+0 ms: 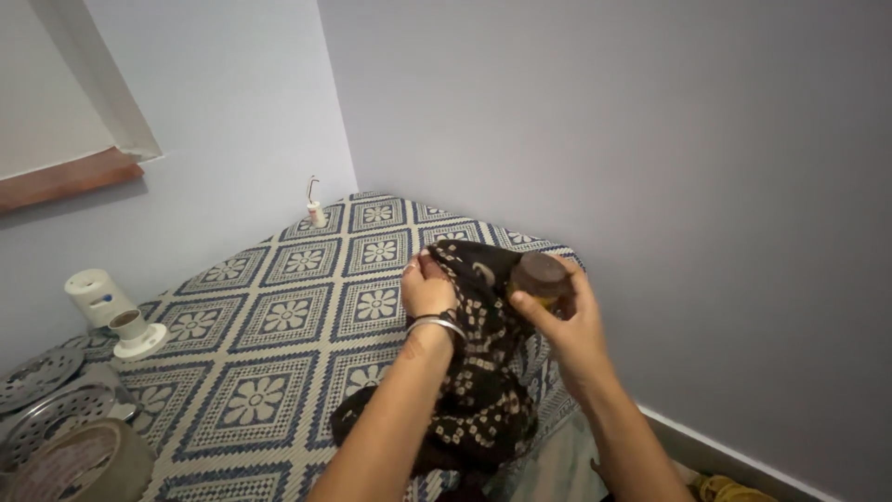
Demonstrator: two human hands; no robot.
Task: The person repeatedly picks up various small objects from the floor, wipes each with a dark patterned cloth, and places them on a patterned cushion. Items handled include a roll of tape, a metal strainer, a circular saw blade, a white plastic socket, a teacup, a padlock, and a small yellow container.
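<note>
On the far left: white cup (130, 327) and steel plates (42, 372) rest on patterned mat (279, 316).
Left hand (426, 288): clenched on dark dotted cloth (478, 372).
Right hand (567, 321): grasping small brown-lidded jar (541, 277).

Jar (542, 278) and dark cloth (478, 372) in hands

1. Two bare forearms enter from the bottom edge; no sleeves show on either.
2. The left hand (427, 290) has a thin silver metal bangle (437, 323) around its wrist, seemingly two slim rings lying close together.
3. A small pale ring seems to sit on one finger of the left hand, too small to tell.
4. The right hand (569, 321) has no visible wristwear.
</note>
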